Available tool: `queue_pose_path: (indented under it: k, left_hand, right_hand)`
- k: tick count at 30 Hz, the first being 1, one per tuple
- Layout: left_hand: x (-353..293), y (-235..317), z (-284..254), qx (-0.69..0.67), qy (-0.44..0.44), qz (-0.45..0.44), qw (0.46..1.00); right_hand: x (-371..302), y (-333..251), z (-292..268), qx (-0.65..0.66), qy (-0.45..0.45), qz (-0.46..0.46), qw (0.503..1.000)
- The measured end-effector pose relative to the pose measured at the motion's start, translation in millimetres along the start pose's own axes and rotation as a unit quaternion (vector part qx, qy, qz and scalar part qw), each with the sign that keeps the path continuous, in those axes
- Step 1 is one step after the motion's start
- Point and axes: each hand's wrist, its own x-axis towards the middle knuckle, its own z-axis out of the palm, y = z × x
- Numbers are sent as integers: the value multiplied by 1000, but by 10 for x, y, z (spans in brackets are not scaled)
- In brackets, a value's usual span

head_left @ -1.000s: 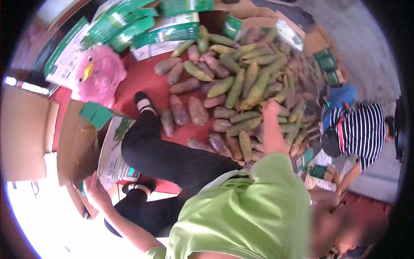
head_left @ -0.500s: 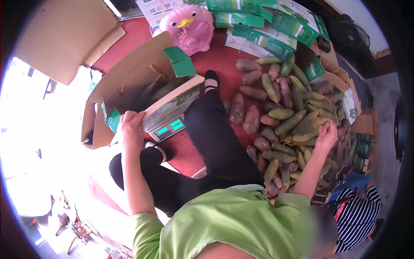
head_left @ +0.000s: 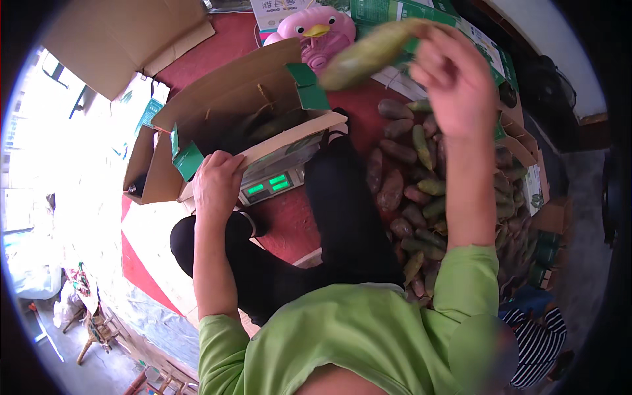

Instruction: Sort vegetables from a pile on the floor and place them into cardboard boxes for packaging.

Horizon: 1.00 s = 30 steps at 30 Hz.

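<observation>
One green vegetable (head_left: pixel 368 59), end clamped in our right grip (head_left: pixel 459 85); left grip (head_left: pixel 216 183) pinched on carton wall (head_left: pixel 293 141). We should steady wall, hold end firmly, avoid knocks.

Light green short-sleeved top (head_left: pixel 349 329), black trousers (head_left: pixel 342 217), and seemingly dark shoes (head_left: pixel 261 226), partly hidden

- We count two bare hands: the left hand (head_left: pixel 216 184) left of centre, the right hand (head_left: pixel 457 85) upper right.
- We count one radish (head_left: pixel 365 58) in the right hand, top centre.
- We see one heap of radishes (head_left: pixel 391 189), right of centre, too overlapped for us to count.
- We count one open cardboard box (head_left: pixel 234 95), left of centre.
- One scale (head_left: pixel 271 187), below that box.
- One striped shirt (head_left: pixel 540 345), lower right.
</observation>
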Motion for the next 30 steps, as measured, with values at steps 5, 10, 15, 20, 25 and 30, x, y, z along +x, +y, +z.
queue_pose_path:
  k: [5,10,15,20,25,30]
  left_hand:
    - [-7,5,-34,-17,4,-5,1000]
    - [-27,-5,-60,-17,1,-3,1000]
    - [-7,-15,-52,-23,-8,-4,1000]
    - [0,-31,-63,-26,-7,-11,1000]
    - [-2,-23,-48,-29,-9,-13,999]
    - [-20,-38,-62,-27,-12,-12,999]
  right_hand:
    - [244,816,592,-2,-31,98,995]
    - [269,1434,969,-106,-41,176,978]
    - [357,1905,1094,-447,-143,-16,883]
    - [400,2204,1273,-518,-194,-23,833]
    - [435,2037,1018,-551,-159,-27,819]
    - [281,1589,184,-432,-46,-3,901]
